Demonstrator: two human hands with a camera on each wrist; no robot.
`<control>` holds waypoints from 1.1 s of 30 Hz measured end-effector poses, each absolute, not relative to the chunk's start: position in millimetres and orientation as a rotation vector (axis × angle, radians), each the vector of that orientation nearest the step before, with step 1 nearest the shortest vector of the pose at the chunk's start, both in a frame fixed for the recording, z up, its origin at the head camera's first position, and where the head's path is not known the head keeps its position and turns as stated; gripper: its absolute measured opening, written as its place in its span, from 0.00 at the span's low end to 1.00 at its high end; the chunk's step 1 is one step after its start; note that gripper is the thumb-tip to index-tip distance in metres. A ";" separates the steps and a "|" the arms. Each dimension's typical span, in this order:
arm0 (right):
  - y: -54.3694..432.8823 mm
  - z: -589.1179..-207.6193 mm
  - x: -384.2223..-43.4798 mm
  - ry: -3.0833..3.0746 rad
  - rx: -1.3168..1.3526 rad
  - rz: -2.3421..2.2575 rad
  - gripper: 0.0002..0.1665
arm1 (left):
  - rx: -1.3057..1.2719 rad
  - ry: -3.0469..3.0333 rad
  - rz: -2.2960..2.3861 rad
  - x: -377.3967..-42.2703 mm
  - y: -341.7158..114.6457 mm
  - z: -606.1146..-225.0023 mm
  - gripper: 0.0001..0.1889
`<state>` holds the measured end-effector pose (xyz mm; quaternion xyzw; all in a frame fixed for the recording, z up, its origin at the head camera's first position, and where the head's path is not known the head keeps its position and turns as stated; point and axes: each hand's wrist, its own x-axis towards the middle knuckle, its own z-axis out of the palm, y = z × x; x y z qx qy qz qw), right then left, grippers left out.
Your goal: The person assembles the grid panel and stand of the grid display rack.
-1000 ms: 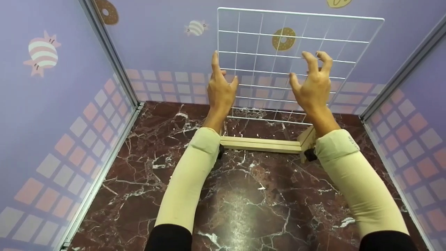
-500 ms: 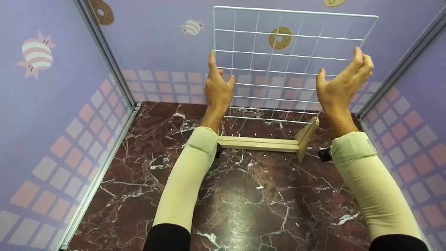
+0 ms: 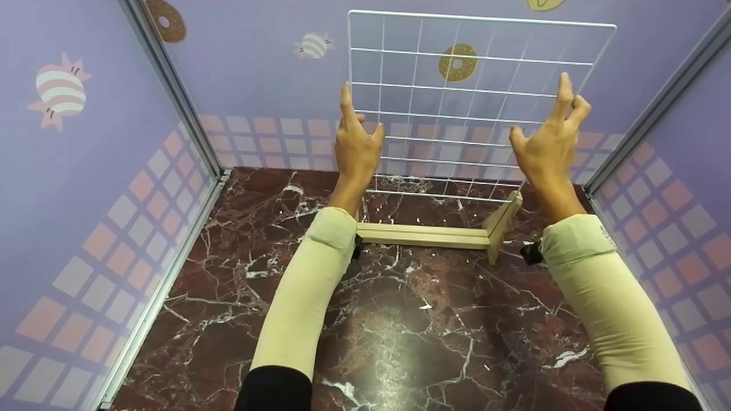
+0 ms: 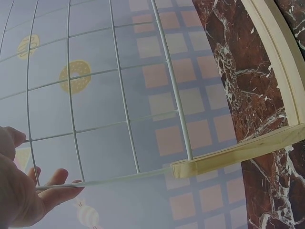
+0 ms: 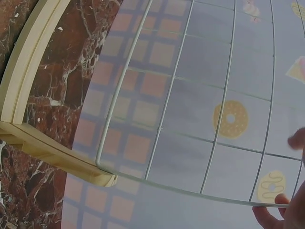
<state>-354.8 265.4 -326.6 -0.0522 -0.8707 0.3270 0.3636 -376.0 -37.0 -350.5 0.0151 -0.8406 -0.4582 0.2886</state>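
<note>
A white wire grid panel [image 3: 451, 85] stands upright, tilted back toward the wall. Its lower corners meet the arms of a pale wooden stand [image 3: 425, 235] on the floor. At the panel's left edge, my left hand [image 3: 358, 142] holds on with fingers around the edge wire and thumb on the near side; its index finger points up along the edge. My right hand [image 3: 548, 142] is at the right edge, index finger raised, other fingers bent. In the right wrist view, fingertips [image 5: 267, 217] wrap the edge wire and the thumb lies over the mesh.
Purple patterned walls [image 3: 257, 74] close in the back and both sides, with metal strips at the corners. Below is a dark red marbled floor [image 3: 400, 319] with small white scraps. Black wrist cameras [image 3: 532, 253] sit under the sleeve cuffs.
My right hand has moved from in front of the mesh out past the right edge, then slightly back in to that edge. My left hand and the panel stay nearly where they were.
</note>
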 end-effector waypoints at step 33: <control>269.1 -347.9 -365.0 -2.254 -0.112 0.847 0.36 | 0.049 -2.237 -1.268 -376.6 -38.1 -370.1 0.50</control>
